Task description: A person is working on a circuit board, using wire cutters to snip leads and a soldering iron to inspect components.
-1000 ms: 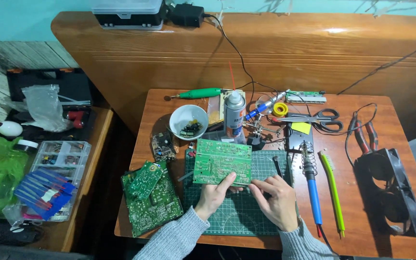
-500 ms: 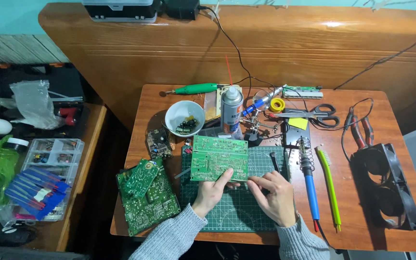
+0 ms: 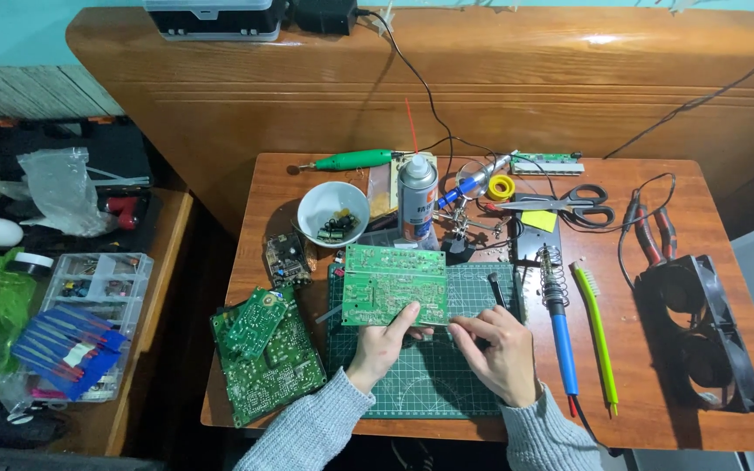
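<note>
Little has moved: my left hand [image 3: 383, 344] still pinches the green circuit board [image 3: 394, 284] above the cutting mat [image 3: 429, 384]; my right hand [image 3: 497, 349] rests beside it, fingers curled, holding nothing I can see.

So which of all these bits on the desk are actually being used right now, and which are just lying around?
In use:
left hand holding the green circuit board
right hand at the board's lower edge
green cutting mat underneath

Lying about:
blue soldering iron
spray can
white bowl
scissors
two other circuit boards
black fans
</note>
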